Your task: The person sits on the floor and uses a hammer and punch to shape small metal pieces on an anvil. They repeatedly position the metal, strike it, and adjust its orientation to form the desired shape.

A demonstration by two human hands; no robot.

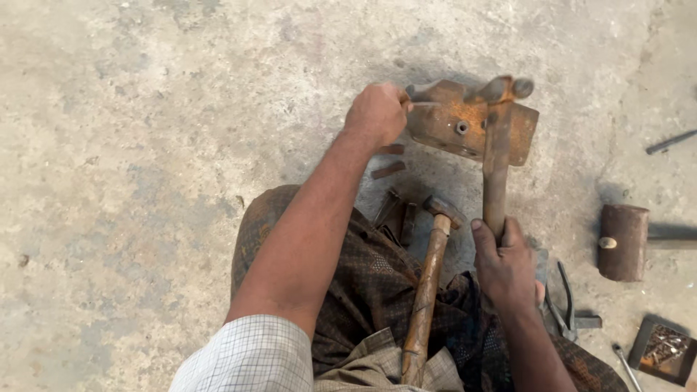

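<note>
Cloth of my patterned wrap (377, 290) sits closest, stretched over my knees as I squat on the concrete floor (145, 145). A hammer (430, 283) leans against my lap between my arms, wooden handle toward me and steel head resting on the floor, so it stays within easy reach while both hands are busy.

My right hand (508, 268) has its grip closed around the lower end of a long rusty lever (496, 170), thumb pointing up the bar. The bar runs away from me to the rusty metal plate (465, 125), crossing its right part, and holding it low gives me the most leverage on that block.

My left hand (376, 115) reaches further out, grip closed on a thin rod or pin (425, 104) at the plate's left edge; I judge it steadies the plate or feeds the piece in. The plate itself lies on the floor just ahead of my knees, with a small round hole near its middle.

A few short rusty metal bits (388, 170) lie between my lap and the plate. To my right rest pliers (565, 305), a heavy cylinder-headed mallet (623, 242), and near the corner a small dark square tray (663, 350) holding small metal bits. A dark rod (669, 142) lies farther off at the right edge. No labels or signs show anywhere.
</note>
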